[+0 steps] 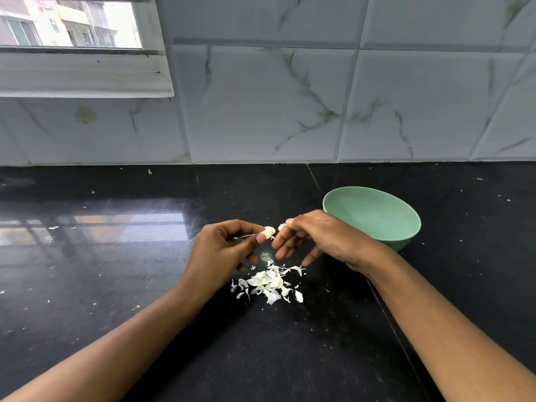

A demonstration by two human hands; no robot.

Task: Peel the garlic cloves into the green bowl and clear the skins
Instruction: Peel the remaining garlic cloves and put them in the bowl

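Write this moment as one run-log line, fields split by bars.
step: peeling | left hand: pinches garlic clove | right hand: pinches skin scrap | skin pile: on counter | green bowl: behind right hand

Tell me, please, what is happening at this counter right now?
A person is peeling garlic over a black counter. The left hand pinches a garlic clove at its fingertips, and the right hand pinches a piece of skin just beside it. A pile of skins lies on the counter below the hands. The green bowl stands behind the right hand; no clove shows in the part of it that is visible.
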